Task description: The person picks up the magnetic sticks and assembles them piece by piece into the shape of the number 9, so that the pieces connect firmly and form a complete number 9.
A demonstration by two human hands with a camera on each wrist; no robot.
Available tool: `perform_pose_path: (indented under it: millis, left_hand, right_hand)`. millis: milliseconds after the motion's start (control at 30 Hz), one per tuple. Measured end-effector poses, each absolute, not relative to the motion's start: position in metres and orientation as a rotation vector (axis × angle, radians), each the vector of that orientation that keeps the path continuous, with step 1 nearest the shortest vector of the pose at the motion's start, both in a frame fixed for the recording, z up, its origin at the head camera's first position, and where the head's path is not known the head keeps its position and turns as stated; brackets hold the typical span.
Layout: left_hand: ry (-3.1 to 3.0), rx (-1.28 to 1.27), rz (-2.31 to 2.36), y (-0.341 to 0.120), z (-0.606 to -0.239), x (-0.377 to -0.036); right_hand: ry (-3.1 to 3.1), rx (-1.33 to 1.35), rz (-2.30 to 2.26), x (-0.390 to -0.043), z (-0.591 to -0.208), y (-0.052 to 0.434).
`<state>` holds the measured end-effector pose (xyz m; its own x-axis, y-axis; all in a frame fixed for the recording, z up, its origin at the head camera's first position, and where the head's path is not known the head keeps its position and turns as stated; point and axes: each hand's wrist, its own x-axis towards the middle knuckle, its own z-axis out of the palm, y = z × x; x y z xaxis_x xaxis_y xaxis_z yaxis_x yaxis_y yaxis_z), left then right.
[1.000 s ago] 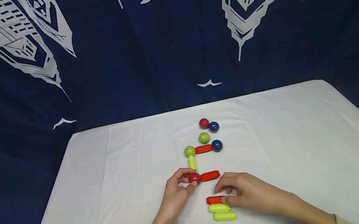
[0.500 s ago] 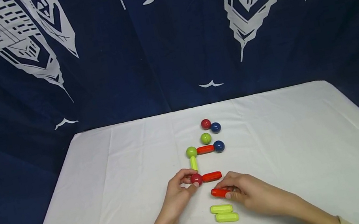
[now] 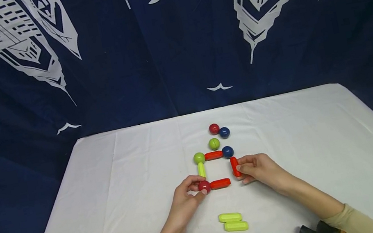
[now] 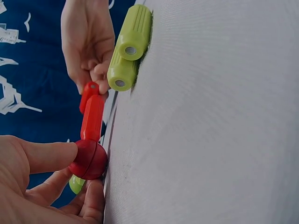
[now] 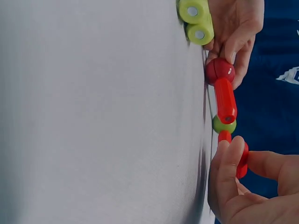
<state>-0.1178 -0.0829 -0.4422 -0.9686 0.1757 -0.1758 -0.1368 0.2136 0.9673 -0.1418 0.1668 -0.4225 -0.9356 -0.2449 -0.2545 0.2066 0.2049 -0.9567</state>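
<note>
I see my left hand point(image 3: 186, 198) pinching a glossy red plastic ball point(image 3: 204, 186) between thumb and fingertips, low in the frame's middle on the white cloth-covered table point(image 3: 118, 195). A red plastic rod point(image 3: 220, 184) runs from that ball toward 3 o'clock, and a short lime-green plastic rod point(image 3: 201, 169) rises toward 12 to a lime-green ball point(image 3: 199, 157). My right hand point(image 3: 259, 168) grips a second red plastic rod point(image 3: 235, 166) by its side, upright, just below a dark blue ball point(image 3: 227, 151); I cannot tell whether they touch. Two loose lime-green rods point(image 3: 233, 222) lie side by side at 6 o'clock.
</note>
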Motion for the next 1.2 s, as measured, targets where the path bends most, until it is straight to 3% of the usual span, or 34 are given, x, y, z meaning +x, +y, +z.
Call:
perform_pose_path:
  millis: [433, 733, 1200]
  left_hand:
    - [2.266, 0.043, 1.791, -0.083, -0.442, -0.120]
    - [2.264, 0.052, 1.811, -0.083, -0.441, -0.118]
    - [2.264, 0.038, 1.798, -0.082, -0.442, -0.118]
  right_hand:
    - [2.084, 0.078, -1.813, -0.151, -0.428, 0.165]
    - [2.172, 0.008, -1.777, -0.151, -0.426, 0.176]
    - [2.421, -0.116, -1.640, -0.200, -0.428, 0.190]
